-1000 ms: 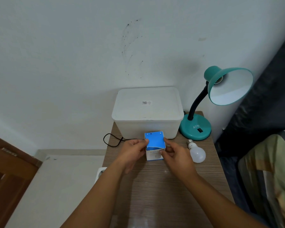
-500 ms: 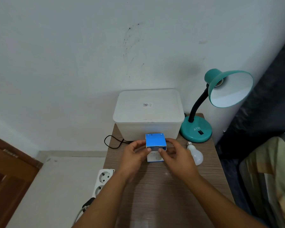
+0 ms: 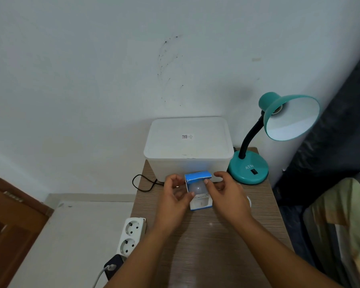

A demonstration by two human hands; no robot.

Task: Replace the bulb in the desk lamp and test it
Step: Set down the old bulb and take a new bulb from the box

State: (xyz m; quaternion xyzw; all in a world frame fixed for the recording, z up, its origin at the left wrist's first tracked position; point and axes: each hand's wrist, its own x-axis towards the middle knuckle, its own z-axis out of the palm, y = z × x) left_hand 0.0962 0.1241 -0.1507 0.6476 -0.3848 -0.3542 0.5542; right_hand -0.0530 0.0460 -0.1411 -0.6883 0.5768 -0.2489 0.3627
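Left hand (image 3: pixel 173 199) and right hand (image 3: pixel 227 196) pinch the sides of a small bulb box (image 3: pixel 199 193) on the worktop (image 3: pixel 206 242), blue flap raised, new bulb (image 3: pixel 196 188) visible inside. Behind: white container (image 3: pixel 188 146); teal desk lamp (image 3: pixel 276 129), socket empty.

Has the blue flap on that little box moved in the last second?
Yes. The blue flap has swung up and back toward the white tub, so the new bulb now shows inside the box, held by both hands.
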